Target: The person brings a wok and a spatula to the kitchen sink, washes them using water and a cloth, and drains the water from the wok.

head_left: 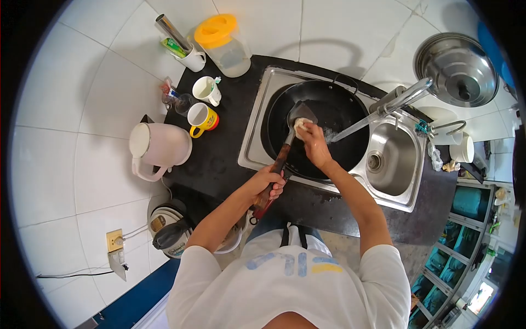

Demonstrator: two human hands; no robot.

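Pressing pale wad (299, 129) to spatula (281, 158), right hand (315, 145) above wok (348, 104)

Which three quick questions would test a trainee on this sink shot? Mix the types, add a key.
1. Multiple choice. What does the left hand grip?
A) the kettle
B) the spatula's handle
C) a mug

2. True or false: a stream of water from the tap runs into the black wok.

3. Short answer. Where does the right hand hold the pale wad?

Key:
1. B
2. True
3. Against the spatula's head; whether the wad is cloth or sponge cannot be told.
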